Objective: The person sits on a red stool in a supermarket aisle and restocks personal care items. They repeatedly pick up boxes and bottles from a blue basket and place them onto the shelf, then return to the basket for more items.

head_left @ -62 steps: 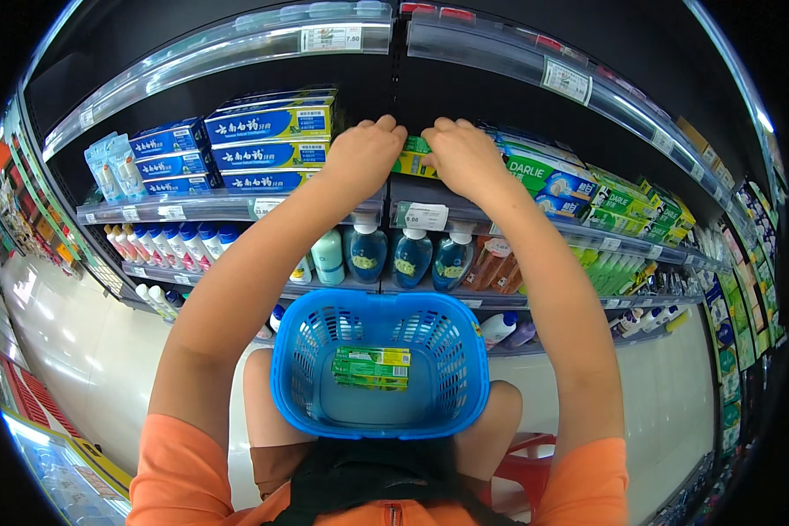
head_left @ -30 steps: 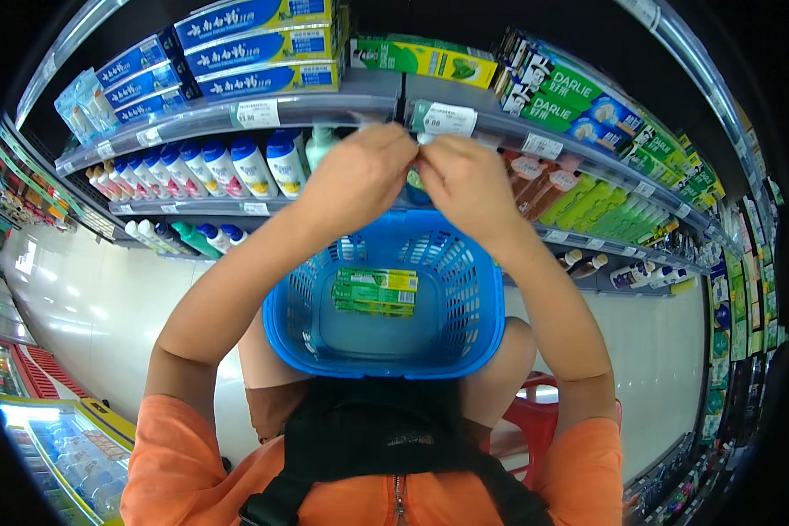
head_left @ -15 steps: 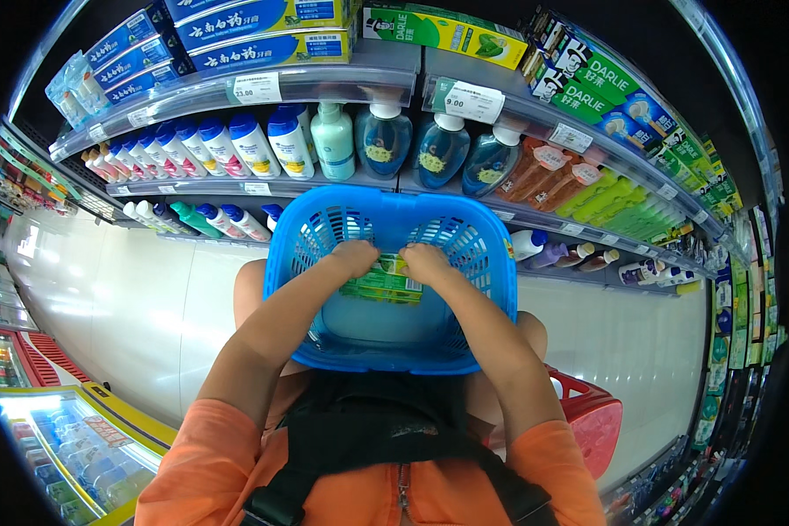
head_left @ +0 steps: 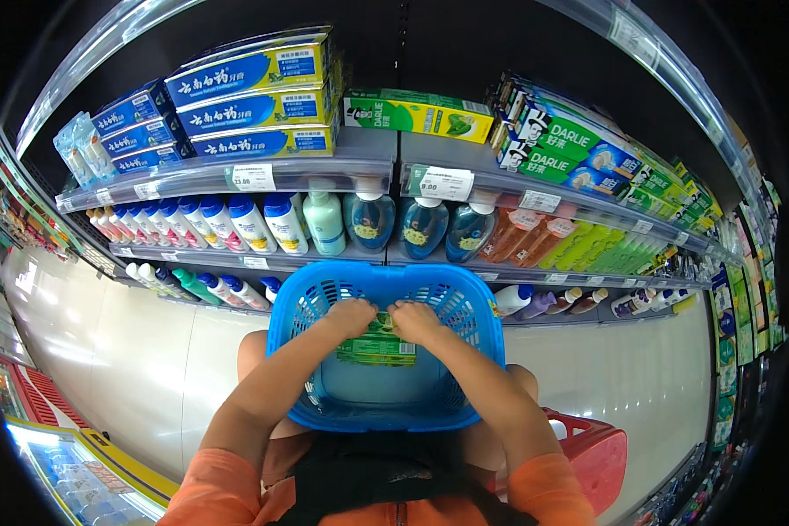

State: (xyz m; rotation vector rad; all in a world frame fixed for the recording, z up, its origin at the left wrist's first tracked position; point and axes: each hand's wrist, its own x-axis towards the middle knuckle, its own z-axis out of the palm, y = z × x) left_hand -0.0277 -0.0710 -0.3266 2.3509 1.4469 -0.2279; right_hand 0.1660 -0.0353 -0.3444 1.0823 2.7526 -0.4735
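In the head view, both my hands are down inside the blue basket (head_left: 386,351) at the centre of the frame. My left hand (head_left: 352,317) and right hand (head_left: 415,321) each pinch the top edge of a green toothpaste box (head_left: 377,344) — grip closed on it, knuckles almost touching. A second ago the same hands were up at the shelf (head_left: 412,180) across the upper middle; half a second ago they were already in the basket. So the box has come off the shelf and now lies in the basket on top of another green box, still held. A red basket (head_left: 592,456) sits lower right.
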